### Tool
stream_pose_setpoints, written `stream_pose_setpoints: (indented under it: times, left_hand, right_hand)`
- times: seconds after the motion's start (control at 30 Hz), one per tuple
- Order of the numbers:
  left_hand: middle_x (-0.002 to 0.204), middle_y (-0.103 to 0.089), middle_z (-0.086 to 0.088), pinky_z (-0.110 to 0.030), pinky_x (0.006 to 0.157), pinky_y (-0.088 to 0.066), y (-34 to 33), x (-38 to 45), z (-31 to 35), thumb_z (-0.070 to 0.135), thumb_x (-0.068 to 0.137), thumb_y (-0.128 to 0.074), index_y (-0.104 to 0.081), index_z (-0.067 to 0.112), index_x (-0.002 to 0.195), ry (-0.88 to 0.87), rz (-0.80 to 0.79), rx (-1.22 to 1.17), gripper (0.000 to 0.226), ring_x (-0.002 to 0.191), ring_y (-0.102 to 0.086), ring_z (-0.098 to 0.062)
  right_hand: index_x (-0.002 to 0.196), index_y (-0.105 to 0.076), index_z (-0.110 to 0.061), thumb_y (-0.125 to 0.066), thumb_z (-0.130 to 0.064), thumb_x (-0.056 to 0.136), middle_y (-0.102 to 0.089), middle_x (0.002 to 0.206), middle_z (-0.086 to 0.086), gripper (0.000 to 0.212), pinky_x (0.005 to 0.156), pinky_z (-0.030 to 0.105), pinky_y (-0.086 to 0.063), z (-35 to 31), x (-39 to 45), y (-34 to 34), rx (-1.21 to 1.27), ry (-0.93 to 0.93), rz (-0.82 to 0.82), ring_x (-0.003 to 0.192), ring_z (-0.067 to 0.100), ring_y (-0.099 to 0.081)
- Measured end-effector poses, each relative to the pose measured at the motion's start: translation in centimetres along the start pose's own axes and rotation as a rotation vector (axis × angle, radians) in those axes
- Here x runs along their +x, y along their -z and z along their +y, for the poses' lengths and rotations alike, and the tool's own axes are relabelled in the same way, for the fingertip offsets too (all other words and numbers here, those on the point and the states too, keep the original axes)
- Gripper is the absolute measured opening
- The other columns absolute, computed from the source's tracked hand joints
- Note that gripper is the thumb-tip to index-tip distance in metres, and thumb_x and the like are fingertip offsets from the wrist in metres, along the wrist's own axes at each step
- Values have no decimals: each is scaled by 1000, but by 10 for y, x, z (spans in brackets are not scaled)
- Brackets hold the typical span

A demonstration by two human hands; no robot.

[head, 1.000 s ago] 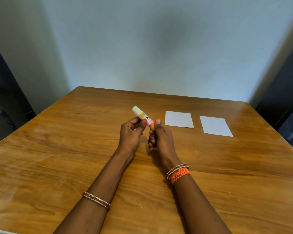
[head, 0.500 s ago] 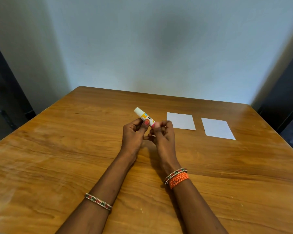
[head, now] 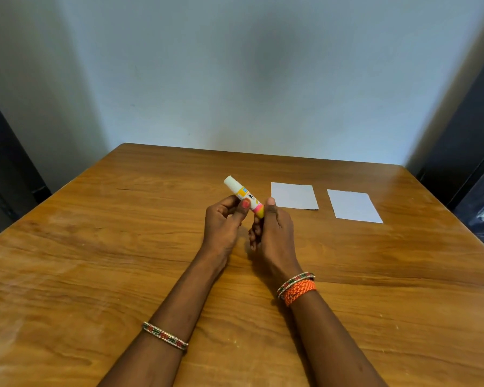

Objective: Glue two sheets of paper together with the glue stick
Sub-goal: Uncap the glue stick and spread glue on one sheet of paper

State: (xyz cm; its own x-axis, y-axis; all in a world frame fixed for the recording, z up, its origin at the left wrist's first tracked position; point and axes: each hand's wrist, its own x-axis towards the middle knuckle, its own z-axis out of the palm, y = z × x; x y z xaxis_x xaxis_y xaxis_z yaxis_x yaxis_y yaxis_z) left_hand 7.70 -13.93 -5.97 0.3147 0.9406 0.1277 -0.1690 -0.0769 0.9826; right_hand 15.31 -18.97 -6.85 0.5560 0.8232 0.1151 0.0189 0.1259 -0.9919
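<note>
Both hands hold a glue stick (head: 242, 194) above the middle of the wooden table (head: 95, 261). It has a white cap pointing up and left, a yellow label and a pink base. My left hand (head: 224, 222) grips its middle between thumb and fingers. My right hand (head: 274, 230) pinches the pink base end. Two white sheets of paper lie flat on the table to the right, side by side and apart: the nearer-left sheet (head: 294, 195) and the right sheet (head: 354, 205). The cap is on the stick.
A pale wall stands behind the table's far edge (head: 263, 153). Dark furniture or doorways flank the table on the left (head: 9, 174) and right (head: 475, 163). Bangles sit on both wrists, with an orange thread band on the right one.
The hands shifted slightly around the glue stick; my right fingers moved from curled over its base to a pinch with the thumb up. The sheets have not moved.
</note>
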Motion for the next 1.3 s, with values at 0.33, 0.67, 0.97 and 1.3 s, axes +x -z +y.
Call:
stream_pose_setpoints:
  times: [0.33, 0.67, 0.97, 1.3]
  left_hand:
    - [81, -65, 1, -9, 47, -44, -6, -2, -5, 11, 91, -53, -64, 9, 104, -65, 22, -44, 17, 58, -60, 7]
    - [84, -65, 4, -14, 47, -45, -2, -3, -6, 16, 90, -54, -63, 9, 112, -10, 62, -72, 24, 59, -57, -1]
    - [83, -68, -3, -26, 62, -49, -7, -10, -7, 16, 87, -59, -67, 19, 93, -22, -33, -116, 11, 68, -62, -9]
    - [112, -61, -3, -23, 77, -49, -22, -19, -9, 14, 78, -66, -61, 20, 112, 20, -201, -181, 34, 107, -54, -17]
  right_hand:
    - [94, -51, -10, -38, -39, 98, -54, 65, 4, 32, 48, 29, -49, -1, 4, 1, 158, -24, -7, 53, 12, -54]
    - [107, -49, -4, -47, -23, 96, -50, 61, 2, 22, 54, 27, -53, -3, 3, 1, 299, -75, -67, 50, 9, -51]
    - [92, -59, -11, -48, -46, 91, -41, 51, -5, 37, 37, 15, -35, -10, -7, -4, 546, -201, 20, 41, 3, -40]
    - [79, -54, -15, -57, -19, 89, -39, 43, -7, 11, 35, 13, -30, -23, 7, 34, 866, -209, 29, 36, 2, -35]
